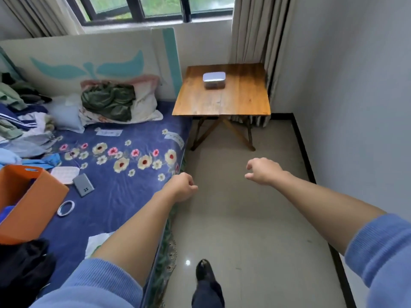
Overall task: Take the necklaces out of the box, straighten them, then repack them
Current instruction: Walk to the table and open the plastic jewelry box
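Necklaces: none visible; presumably inside the one box (pixel 214 80), a pale rounded case with lid closed, sitting alone toward the far side of the wooden folding table (pixel 222 103) by the curtain. Judged progress: nothing started; opening, removal, straightening and repacking all remain. Left hand (pixel 182 187) loosely curled, holding nothing; right hand (pixel 262 171) fingers half bent, also empty. Both hang over bare floor, well apart from the box. Count: one box, one table, two hands, necklace number unknown.
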The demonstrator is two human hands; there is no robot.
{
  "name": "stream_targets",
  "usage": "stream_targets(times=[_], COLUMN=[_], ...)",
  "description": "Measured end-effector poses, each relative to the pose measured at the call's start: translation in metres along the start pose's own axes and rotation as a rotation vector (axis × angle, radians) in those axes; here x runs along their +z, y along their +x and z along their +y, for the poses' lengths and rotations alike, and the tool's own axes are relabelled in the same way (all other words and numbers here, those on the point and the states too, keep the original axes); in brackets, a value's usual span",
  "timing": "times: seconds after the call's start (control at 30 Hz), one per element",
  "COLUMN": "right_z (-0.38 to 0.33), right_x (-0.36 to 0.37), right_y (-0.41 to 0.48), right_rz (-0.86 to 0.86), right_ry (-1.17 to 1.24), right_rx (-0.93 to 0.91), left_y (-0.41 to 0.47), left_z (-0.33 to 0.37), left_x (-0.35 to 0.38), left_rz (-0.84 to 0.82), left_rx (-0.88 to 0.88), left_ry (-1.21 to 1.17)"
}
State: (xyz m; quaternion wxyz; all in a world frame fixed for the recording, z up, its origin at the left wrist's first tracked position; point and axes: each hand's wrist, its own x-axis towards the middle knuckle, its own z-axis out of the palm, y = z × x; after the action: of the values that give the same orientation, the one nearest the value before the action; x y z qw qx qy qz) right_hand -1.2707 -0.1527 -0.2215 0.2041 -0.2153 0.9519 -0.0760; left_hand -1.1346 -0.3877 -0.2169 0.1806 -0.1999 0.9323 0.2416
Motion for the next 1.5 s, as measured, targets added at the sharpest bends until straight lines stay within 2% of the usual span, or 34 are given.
stream_targets(times=[0.23, 0.53, 0.7, 0.93, 1.1, 1.3, 1.5], right_z=[-0.035, -0.055, -0.039, -0.011, -0.003, -0.004, -0.003], right_x=[-0.038, -0.121, -0.146, -0.180, -0.209, -0.212, -0.209], right_y=[0.158, 0.322, 0.415, 0.555, 0.639, 0.727, 0.808], right_rz=[-0.009, 0.019, -0.001, -0.031, -0.052, -0.066, -0.099], right_ry=[-0.009, 0.062, 0.043, 0.074, 0.090, 0.123, 0.167], right_rx=[0.004, 0.057, 0.074, 0.065, 0.051, 0.061, 0.142], left_y=[0.154, 0.333, 0.425, 0.555, 0.624, 0.704, 0.807], left_z=[-0.020, -0.003, 0.015, 0.045, 0.058, 0.046, 0.035], left_x=[-0.070, -0.169, -0.192, -0.227, -0.246, -0.262, -0.282], left_rz=[-0.003, -0.042, -0.074, -0.128, -0.116, -0.145, -0.153], left_rx=[-0.001, 0.049, 0.046, -0.059, -0.100, -0.173, -0.150], left_ry=[-0.016, -0.034, -0.051, -0.074, -0.178, -0.238, -0.276])
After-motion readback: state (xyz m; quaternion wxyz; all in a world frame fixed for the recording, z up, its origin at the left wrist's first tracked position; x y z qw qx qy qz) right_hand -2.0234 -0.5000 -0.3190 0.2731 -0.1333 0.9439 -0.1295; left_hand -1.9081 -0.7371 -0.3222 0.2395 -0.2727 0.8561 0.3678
